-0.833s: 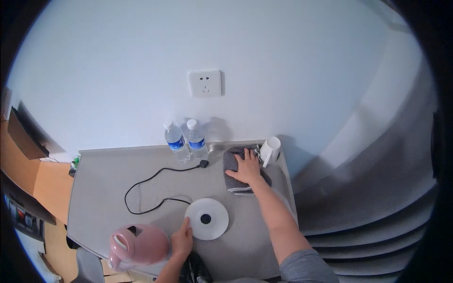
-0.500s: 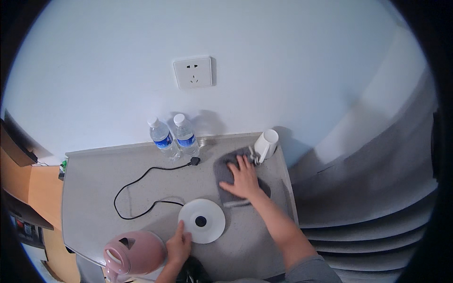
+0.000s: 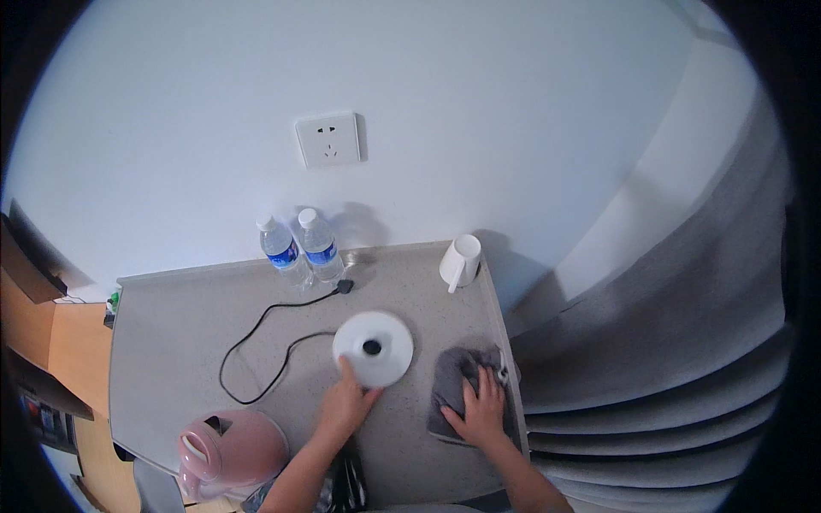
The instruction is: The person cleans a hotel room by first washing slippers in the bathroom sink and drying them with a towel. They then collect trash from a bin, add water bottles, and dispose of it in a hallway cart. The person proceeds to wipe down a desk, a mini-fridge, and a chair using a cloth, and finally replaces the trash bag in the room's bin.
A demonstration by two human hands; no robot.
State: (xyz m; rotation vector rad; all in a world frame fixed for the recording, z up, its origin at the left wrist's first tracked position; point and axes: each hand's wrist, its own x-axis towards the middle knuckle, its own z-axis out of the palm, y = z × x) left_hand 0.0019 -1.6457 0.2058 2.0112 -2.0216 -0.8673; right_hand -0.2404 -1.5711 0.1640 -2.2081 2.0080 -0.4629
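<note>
1. The near rim of the white kettle base (image 3: 373, 347) is touched by the left hand (image 3: 346, 406).
2. Right of the base, a grey cloth (image 3: 453, 385) is pressed flat on the counter (image 3: 171, 342) by the right hand (image 3: 481, 412).
3. Left of the base and nearer the counter's front edge, a pink kettle (image 3: 229, 453) is seen.

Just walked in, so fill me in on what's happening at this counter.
A person stands at a grey counter, right hand pressed flat on a grey cloth near the counter's right edge. The left hand touches the rim of a round white kettle base, whose black cord loops unplugged across the top. A pink kettle sits off its base at the front; two water bottles and a white mug stand by the wall.
</note>
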